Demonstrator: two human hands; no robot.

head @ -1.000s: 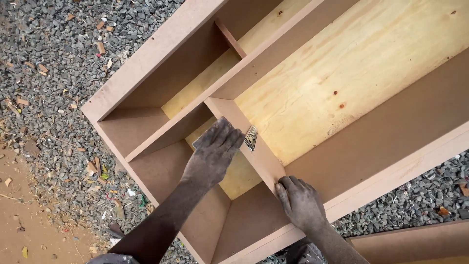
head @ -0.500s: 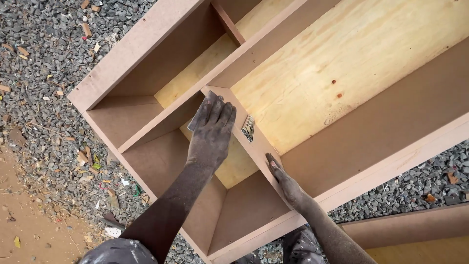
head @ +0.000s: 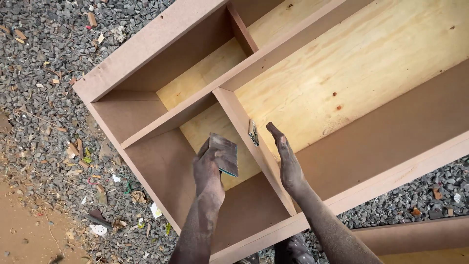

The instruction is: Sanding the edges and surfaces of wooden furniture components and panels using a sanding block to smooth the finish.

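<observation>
Gravel ground (head: 53, 73) at the far left carries wood chips, paper scraps and offcuts. The person's feet work close to this loose litter, and it could shift underfoot.

The cabinet carcass (head: 146, 46) lies on its back on the gravel, open face up. It is built of brown fibreboard with a pale plywood back panel (head: 351, 73). No table is in use.

The left hand (head: 209, 171) is closed around a folded piece of sandpaper (head: 225, 154), thumb on the near side, and holds it above the lower compartment, just left of the upright divider (head: 254, 151). Whether the sheet touches the board cannot be told from this view.

To do the sanding well, the sheet should lie flat against the divider face with even pressure, in strokes along the length of the board. Edge-on contact would score the surface rather than smooth it.

A small metal bracket or label (head: 253, 133) sits on the divider's top edge, right beside the sandpaper. It is the nearest obstruction, since the abrasive could catch on it.

The right hand (head: 287, 159) is open and empty, fingers straight and held together, its edge resting along the divider's right side. There it serves as a brace. It should stay clear of the stroke path.

The long front rail (head: 391, 176) runs across at the lower right, close under both forearms, and limits reach into the compartment. A separate board (head: 415, 234) lies beyond it on the gravel.
</observation>
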